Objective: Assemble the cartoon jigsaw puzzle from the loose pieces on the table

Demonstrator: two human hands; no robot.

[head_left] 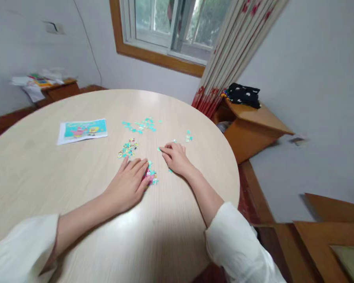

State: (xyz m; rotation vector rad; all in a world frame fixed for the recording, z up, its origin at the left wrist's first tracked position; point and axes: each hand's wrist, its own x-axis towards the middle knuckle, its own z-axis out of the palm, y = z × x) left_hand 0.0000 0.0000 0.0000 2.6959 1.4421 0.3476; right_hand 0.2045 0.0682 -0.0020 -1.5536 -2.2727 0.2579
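My left hand lies flat on the table with its fingers spread, its fingertips resting on a pink and turquoise cluster of puzzle pieces that it partly covers. To the right, my right hand has its fingers bent together over the tabletop, and a small turquoise puzzle piece shows at the index fingertip. Beyond my left hand sits a mixed pile of yellow and turquoise pieces. Farther back spreads a group of turquoise pieces. A few more pieces lie past my right hand.
A printed cartoon picture sheet lies at the back left of the round wooden table. Behind the table are a window and a curtain. Wooden cabinets stand at both sides, the right cabinet bearing a black cloth.
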